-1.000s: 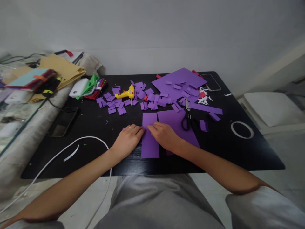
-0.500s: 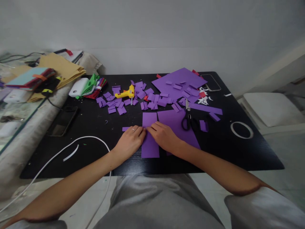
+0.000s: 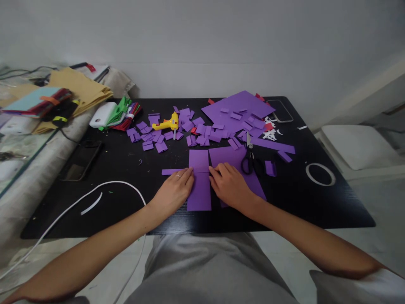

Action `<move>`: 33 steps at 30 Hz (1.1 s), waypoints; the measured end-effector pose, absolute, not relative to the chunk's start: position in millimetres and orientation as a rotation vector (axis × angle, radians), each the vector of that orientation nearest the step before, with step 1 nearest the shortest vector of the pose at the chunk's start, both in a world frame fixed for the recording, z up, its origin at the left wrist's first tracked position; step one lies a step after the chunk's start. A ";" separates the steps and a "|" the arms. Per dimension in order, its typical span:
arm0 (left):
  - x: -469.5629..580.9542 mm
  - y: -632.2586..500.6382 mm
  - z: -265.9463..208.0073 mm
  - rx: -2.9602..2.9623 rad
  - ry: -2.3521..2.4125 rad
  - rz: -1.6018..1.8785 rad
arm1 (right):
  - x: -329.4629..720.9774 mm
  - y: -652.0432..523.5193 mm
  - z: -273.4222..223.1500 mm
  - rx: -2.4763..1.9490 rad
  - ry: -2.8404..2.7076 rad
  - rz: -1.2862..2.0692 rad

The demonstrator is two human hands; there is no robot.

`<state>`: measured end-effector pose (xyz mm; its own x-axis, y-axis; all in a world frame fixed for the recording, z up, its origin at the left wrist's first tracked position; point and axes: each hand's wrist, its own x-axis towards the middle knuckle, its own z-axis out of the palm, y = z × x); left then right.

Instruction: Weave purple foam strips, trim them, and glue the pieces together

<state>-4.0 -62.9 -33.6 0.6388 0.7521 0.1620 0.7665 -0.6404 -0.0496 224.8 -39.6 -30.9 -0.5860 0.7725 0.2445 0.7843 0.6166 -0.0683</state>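
Currently rests the left hand (image 3: 176, 184) on the left edge of a purple panel (image 3: 199, 194), fingers bunched narrowly together, and sets the right hand (image 3: 230, 184) at the opposite edge, fingers curled inward and fingertips on or just beside the paper. Cannot make out any pinch between thumb and fingers in either hand. Has the panel lying flat near the front of a black table (image 3: 294, 202), with a thin line crossing it between both sets of fingertips. Shows a narrow purple strip (image 3: 170, 172) sticking out leftward beside the left hand. Has a larger purple sheet (image 3: 223, 154) partly beneath the right hand, with scissors (image 3: 251, 155) across its right side. Farther back, has a yellow glue gun (image 3: 170, 123) among small folded purple pieces (image 3: 161, 147). Off to the right, has a white ring (image 3: 307, 170); to the left, a white cable (image 3: 110, 182) curving past the left forearm.
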 end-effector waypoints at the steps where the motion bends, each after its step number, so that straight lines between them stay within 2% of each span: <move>1: -4.0 -63.0 -33.4 -2.748 -1.279 -0.201 | 228.0 -40.2 -30.3 -1.290 -2.584 -0.068; 12: -2.0 -63.2 -28.0 -2.674 -1.240 -0.112 | 232.2 -45.2 -30.9 -1.355 -2.557 -0.063; 21: -14.5 -70.2 -29.5 -2.635 -1.286 -0.230 | 230.5 -46.6 -27.9 -1.385 -2.584 -0.081; 27: -26.5 -71.2 -30.3 -2.625 -1.253 -0.261 | 213.4 -31.2 -8.8 -1.463 -2.597 -0.061; 33: -22.6 -72.7 -30.8 -2.619 -1.283 -0.229 | 181.4 -34.0 -23.9 -1.025 -2.694 0.152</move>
<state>-22.6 -72.7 -30.8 0.6075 0.7595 0.2326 0.7931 -0.5963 -0.1241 181.4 -34.0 -23.9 -0.7194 0.6657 0.1985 0.6391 0.7462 -0.1865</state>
